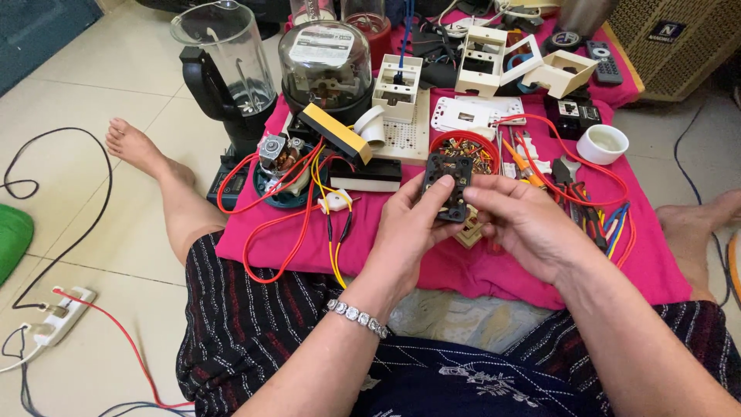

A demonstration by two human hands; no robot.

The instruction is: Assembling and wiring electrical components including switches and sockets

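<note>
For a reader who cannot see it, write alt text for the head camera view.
A seated person's left hand and right hand hold a small black socket part above a pink cloth crowded with red wires, tools and a blender.

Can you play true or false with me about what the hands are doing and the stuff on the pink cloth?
1. Both hands hold a black socket part. True.
2. The left hand wears a shiny bracelet. True.
3. The right hand holds a screwdriver. False: it grips the black part too.
4. The cloth is blue. False: it is pink.
5. A clear blender jug stands at the cloth's far left corner. True.
</note>
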